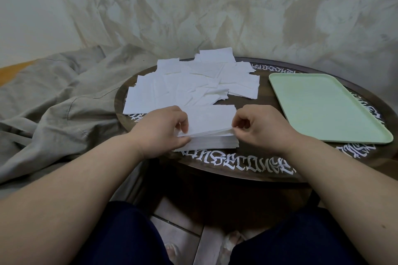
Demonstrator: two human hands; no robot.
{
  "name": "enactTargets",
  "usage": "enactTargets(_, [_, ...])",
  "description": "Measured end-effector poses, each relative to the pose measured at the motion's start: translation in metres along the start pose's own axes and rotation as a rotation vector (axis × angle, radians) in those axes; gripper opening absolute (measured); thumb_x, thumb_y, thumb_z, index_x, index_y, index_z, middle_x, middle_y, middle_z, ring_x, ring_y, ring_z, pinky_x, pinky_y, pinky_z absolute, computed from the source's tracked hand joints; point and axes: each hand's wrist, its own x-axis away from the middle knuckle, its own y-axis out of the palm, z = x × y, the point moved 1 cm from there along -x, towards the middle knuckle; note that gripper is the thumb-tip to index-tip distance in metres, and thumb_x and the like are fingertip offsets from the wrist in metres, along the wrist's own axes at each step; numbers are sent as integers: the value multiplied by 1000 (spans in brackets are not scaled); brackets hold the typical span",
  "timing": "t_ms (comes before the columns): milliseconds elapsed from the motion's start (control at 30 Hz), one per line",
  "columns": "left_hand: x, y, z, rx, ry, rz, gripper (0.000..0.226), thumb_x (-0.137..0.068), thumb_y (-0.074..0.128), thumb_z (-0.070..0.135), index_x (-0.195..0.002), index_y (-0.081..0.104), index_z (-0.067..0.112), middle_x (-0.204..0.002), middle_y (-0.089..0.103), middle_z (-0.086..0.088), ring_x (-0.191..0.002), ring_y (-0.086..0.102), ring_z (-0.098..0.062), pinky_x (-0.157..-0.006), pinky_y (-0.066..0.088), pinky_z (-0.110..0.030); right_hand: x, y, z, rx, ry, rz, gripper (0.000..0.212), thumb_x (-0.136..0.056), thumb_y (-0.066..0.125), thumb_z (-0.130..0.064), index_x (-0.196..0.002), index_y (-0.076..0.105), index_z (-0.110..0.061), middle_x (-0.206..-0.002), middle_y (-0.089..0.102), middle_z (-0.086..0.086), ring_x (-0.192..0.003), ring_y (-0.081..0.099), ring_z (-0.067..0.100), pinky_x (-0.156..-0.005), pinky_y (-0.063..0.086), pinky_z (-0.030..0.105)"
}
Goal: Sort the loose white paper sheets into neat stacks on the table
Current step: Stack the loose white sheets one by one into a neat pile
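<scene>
White paper sheets squared into a neat rectangular stack (210, 129) lie at the near edge of the round dark wooden table with white lettering (247, 165), long axis running left to right. The left hand (163, 131) pinches the stack's left short end, thumb low and fingers on top. The right hand (256, 128) pinches the right short end, fingers curled. Both hands are equally near, one at each end.

Loose white paper sheets in an overlapping pile (191, 84) lie just beyond the stack, on the far left part of the table, some overhanging its far rim. The left hand is nearer this pile.

To the right, well apart from the stack, a pale green rectangular plastic tray (323, 105) offers open room. A crumpled grey cloth (64, 97) borders the table's left edge.
</scene>
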Motion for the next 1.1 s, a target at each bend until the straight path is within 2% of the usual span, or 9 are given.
enactTargets(133, [0,-2,-3,22,-2,50,19,-79,69,27,-73,52,32,-83,55,11,-76,52,-8,-74,44,-28,0,-1,0,1,-20,42,18,-79,63,-19,-70,54,-30,-73,55,-12,-71,54,12,-68,47,29])
enactTargets(233, [1,-2,-3,16,-4,67,18,-79,69,23,-74,54,30,-81,54,11,-74,52,-8,-75,46,-30,-2,1,0,28,-27,23,12,-79,63,-19,-72,59,-27,-77,54,-10,-76,51,12,-70,45,29])
enactTargets(400, [0,-4,-4,9,-21,69,17,-80,68,21,-75,54,30,-84,57,9,-76,53,-10,-76,47,-32,-3,3,1,74,-30,-29,6,-81,61,-21,-78,63,-26,-82,54,-12,-81,46,9,-75,44,30])
enactTargets(600, [1,-3,-2,6,-29,21,18,-79,69,24,-73,54,31,-85,60,7,-78,55,-11,-78,48,-33,-1,2,1,77,-14,-32,8,-80,61,-21,-74,61,-27,-79,55,-12,-79,47,11,-74,45,31])
enactTargets(733, [1,-2,-1,-5,-29,-17,23,-73,75,34,-81,54,31,-91,56,10,-81,52,-9,-79,45,-29,-1,2,1,81,-46,-71,6,-78,66,-28,-80,60,-28,-78,47,-16,-84,47,12,-74,39,27])
enactTargets(867, [0,-2,0,-39,-42,-44,25,-74,74,33,-84,51,31,-96,55,9,-87,54,-13,-81,45,-31,-3,4,1,112,-57,-111,18,-76,70,-38,-89,59,-29,-76,37,-19,-84,39,8,-74,36,26])
enactTargets(1000, [1,-4,3,-2,-73,-28,11,-71,54,36,-80,55,30,-90,61,8,-87,58,-15,-80,47,-33,-2,4,2,80,-47,-30,9,-82,66,-35,-85,65,-26,-83,50,-12,-83,45,10,-75,41,29])
enactTargets(1100, [2,-6,1,18,-107,6,5,-77,59,27,-79,57,30,-86,62,9,-81,57,-12,-78,48,-33,-2,3,4,52,-32,29,9,-85,64,-29,-86,69,-21,-87,60,-6,-82,55,14,-73,44,29])
